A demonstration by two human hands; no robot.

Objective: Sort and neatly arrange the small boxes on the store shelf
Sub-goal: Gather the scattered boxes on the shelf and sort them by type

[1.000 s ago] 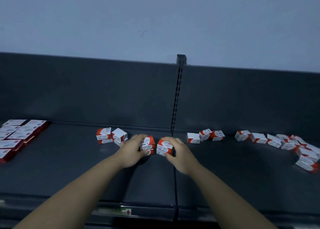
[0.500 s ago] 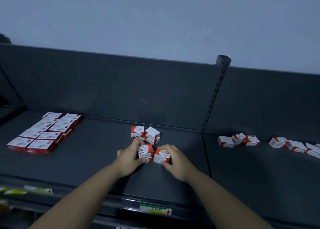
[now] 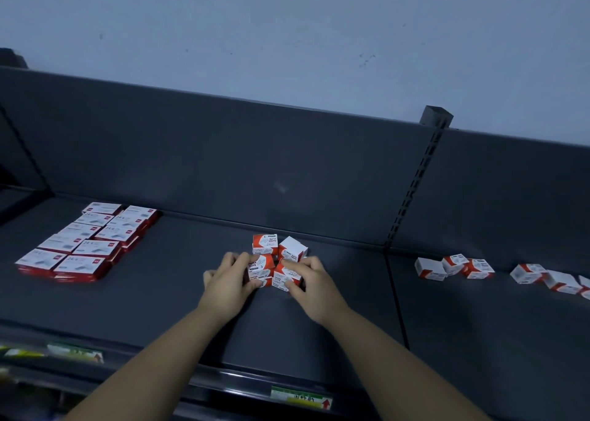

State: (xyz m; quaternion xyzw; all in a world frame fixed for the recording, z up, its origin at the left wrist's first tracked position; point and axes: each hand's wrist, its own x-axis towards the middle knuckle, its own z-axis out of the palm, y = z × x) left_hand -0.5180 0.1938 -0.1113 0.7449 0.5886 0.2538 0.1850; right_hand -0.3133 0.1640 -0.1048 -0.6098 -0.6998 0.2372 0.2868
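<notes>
Small boxes (image 3: 265,243) are half sorted: flat packs (image 3: 86,245) gridded at the shelf's (image 3: 166,299) left end, strays (image 3: 472,269) loose rightward, left hand (image 3: 228,280) and right hand (image 3: 314,285) grips each pinching one.

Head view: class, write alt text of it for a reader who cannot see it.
The left hand and right hand each grip small red-and-white boxes, held side by side on a dark shelf, with two more boxes just behind. Flat boxes lie in neat rows at far left; loose boxes trail along the right.
</notes>
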